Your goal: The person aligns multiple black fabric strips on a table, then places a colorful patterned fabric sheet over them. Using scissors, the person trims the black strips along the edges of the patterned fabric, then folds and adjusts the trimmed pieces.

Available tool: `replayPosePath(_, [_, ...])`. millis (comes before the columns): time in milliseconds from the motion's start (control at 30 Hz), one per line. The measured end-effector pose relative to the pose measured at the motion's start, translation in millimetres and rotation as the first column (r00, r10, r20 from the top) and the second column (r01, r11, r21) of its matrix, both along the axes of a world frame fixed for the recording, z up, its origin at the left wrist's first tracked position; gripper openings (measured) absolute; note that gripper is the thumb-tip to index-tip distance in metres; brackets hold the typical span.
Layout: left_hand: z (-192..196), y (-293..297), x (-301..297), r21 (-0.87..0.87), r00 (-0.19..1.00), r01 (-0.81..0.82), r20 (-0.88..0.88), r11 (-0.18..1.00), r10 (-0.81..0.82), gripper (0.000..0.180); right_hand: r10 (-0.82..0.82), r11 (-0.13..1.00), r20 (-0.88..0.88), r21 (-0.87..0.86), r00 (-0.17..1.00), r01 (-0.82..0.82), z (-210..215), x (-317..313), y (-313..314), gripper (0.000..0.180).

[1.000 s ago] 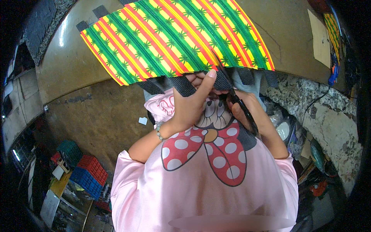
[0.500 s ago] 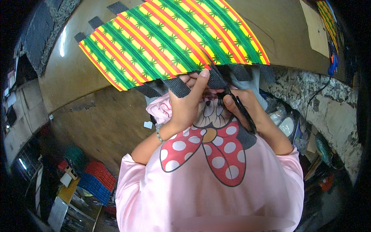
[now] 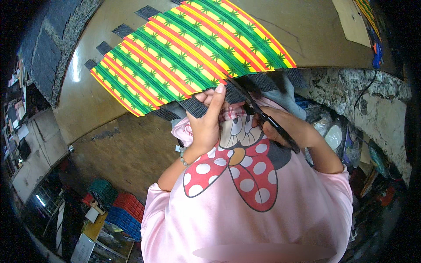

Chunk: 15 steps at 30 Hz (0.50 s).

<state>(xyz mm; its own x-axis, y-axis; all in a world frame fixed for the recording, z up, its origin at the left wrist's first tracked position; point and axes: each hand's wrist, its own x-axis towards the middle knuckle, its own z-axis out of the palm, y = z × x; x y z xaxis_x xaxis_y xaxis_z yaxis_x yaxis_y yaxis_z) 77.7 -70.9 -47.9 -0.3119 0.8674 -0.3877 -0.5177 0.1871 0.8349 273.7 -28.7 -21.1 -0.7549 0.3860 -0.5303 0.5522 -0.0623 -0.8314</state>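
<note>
A panel of striped fabric [image 3: 184,57] in red, yellow and green with leaf prints lies over the table's near edge. Black mesh tabs [image 3: 193,107] stick out along its near and far sides. My left hand [image 3: 206,122] pinches the panel's near edge between thumb and fingers, beside a tab. In my right hand [image 3: 289,127] is a pair of black scissors [image 3: 276,125]. Their blades point up and left, with the tip over the panel's near edge, just right of my left thumb. My right fingers are partly hidden behind the handles.
The brown table [image 3: 315,39] spreads beyond the panel. A pale board [image 3: 351,22] and a blue-handled tool [image 3: 377,55] lie at the right. Plastic bags [image 3: 322,122] sit below a rough wall at right. Red and blue crates [image 3: 127,215] stand lower left.
The scissors now lie more slanted, their handles lower and further right. Panel and left hand appear slightly further left, while the whole view has also shifted. My left hand keeps its pinch.
</note>
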Motion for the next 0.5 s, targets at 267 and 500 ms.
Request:
replayPosePath(267, [-1, -3, -9, -0.027, 0.998, 0.028, -0.049, 0.999, -0.030, 0.017, -0.239, 0.908, -0.146, 0.316, 0.960, 0.274, -12, -25, -8, 0.037])
replayPosePath(500, [-3, -5, -7, 0.015, 1.000, 0.021, -0.008, 1.000, -0.021, 0.015, -0.301, 0.898, -0.195, 0.271, 0.933, 0.347, -2, -31, -7, 0.036])
